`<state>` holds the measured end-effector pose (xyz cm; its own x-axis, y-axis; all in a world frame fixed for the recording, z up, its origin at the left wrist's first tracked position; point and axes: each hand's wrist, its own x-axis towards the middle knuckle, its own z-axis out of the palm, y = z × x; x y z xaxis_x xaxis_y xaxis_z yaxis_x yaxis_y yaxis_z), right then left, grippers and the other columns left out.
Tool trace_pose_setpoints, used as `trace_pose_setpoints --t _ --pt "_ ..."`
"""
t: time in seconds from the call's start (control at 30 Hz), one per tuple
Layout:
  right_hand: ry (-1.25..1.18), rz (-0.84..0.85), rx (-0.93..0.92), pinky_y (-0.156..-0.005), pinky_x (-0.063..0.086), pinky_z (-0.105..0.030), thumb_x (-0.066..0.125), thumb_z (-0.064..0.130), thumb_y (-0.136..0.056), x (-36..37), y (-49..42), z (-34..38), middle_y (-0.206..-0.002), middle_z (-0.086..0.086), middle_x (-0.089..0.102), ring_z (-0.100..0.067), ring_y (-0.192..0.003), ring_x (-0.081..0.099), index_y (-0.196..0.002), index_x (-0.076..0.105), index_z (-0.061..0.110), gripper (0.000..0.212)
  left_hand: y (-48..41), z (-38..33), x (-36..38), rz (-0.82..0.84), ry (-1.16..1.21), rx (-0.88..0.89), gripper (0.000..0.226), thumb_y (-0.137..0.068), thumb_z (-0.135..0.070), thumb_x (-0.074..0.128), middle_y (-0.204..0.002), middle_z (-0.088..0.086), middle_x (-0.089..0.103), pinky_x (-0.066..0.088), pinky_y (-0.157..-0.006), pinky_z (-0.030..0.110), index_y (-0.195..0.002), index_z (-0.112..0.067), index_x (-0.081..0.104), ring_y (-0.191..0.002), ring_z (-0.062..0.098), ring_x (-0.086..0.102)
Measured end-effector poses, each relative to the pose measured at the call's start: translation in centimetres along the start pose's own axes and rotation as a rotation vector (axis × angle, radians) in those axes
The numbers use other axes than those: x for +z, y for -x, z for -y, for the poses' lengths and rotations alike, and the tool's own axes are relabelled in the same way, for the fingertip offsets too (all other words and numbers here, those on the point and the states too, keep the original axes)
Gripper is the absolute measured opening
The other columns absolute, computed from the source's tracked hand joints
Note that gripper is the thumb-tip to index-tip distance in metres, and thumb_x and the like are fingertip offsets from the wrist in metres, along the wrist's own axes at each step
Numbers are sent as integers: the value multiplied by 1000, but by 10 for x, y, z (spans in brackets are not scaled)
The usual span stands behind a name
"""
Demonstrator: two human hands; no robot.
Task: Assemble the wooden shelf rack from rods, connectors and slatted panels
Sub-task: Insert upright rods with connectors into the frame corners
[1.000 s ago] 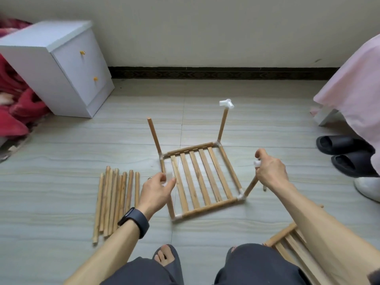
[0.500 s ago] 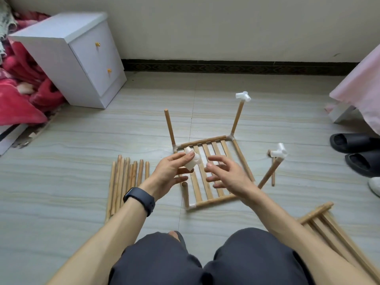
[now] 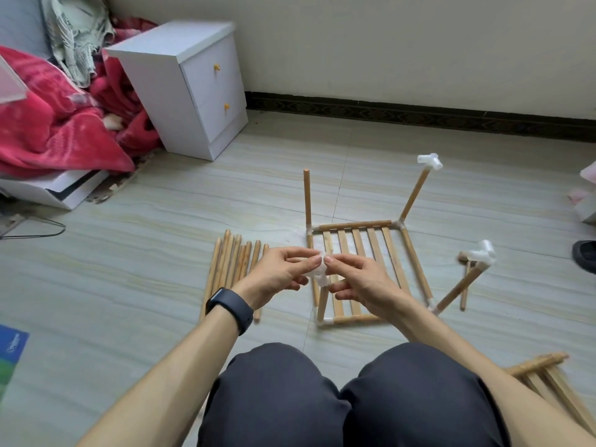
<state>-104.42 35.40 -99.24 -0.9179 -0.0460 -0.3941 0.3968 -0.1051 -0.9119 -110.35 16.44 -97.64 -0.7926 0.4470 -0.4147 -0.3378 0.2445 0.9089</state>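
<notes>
A slatted wooden panel (image 3: 371, 253) lies on the floor with upright rods at its corners. The far right rod (image 3: 416, 191) and near right rod (image 3: 458, 290) each carry a white connector on top. The far left rod (image 3: 307, 195) has a bare top. Over the near left rod (image 3: 322, 301), my left hand (image 3: 277, 274) and my right hand (image 3: 361, 280) both pinch a white connector (image 3: 317, 272), which sits at that rod's top. A bundle of loose rods (image 3: 232, 269) lies to the left of the panel.
A white two-drawer cabinet (image 3: 190, 88) stands at the back left beside red bedding (image 3: 54, 124). A second slatted panel (image 3: 554, 388) lies at the lower right. A loose rod (image 3: 464, 285) lies right of the frame. A black slipper (image 3: 585, 254) sits at the right edge.
My right hand left the near right rod, which now carries a connector, and joined my left hand at the white connector. Both hands lowered it toward the near left rod. The view swung left.
</notes>
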Motion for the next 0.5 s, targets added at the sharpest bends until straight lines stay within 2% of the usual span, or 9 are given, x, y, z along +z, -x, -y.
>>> trace_pose_setpoints --t 0.1,0.23,0.33,0.5 --pt "-44 -61 -12 -73 59 -27 79 39 -86 1 -2 1 -105 -10 77 -24 -82 74 -108 75 11 36 -6 0 7 -2 31 15 31 -87 -27 78 -97 6 78 56 -68 24 -116 -19 73 -70 13 67" --pt "-59 -128 2 -72 61 -27 73 24 -94 -4 -4 0 -103 -14 76 -27 -88 77 -111 69 4 27 -10 6 15 -54 141 12 28 -89 -9 75 -104 15 74 60 -77 29 -117 -10 69 -81 20 71" --pt "-42 -148 34 -72 62 -27 72 24 -95 -5 -3 -7 -100 -12 77 -24 -87 77 -108 69 4 24 -10 14 17 -57 123 3 29 -89 -12 76 -107 17 74 60 -78 28 -117 -10 70 -85 21 72" --pt "-90 -162 30 -70 61 -27 74 24 -93 -6 -3 -16 -90 -8 78 -27 -86 77 -107 67 3 26 -12 21 17 -57 101 18 27 -89 -21 77 -107 14 75 60 -78 27 -115 -21 73 -89 22 72"
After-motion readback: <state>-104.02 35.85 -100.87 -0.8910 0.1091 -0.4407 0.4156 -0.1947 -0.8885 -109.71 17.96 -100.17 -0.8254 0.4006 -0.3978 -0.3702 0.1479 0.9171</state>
